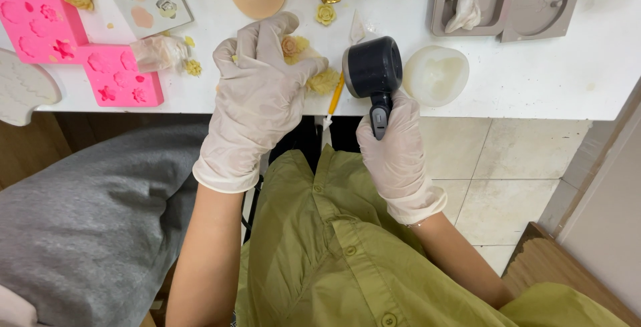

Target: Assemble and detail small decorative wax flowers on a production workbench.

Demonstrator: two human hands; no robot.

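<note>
Gloved right hand grips black heat tool; gloved left hand, fingers curled, rests over yellow flower casts beside it.

A craft workshop: a white worktable strewn with pink silicone moulds, grey moulds and cast flowers.

White surface spans upper part of view, near edge running left to right, top smudged and dusty with pale residue. Below near edge at right: floor of large pale beige tiles, thin grey grout lines. Wooden plank or frame piece, brown, angled at lower right corner. Pale grey-white wall or panel beyond it, along right edge. Under surface at left: brown wood, shaded. Light even, soft, no hard shadows.
</note>
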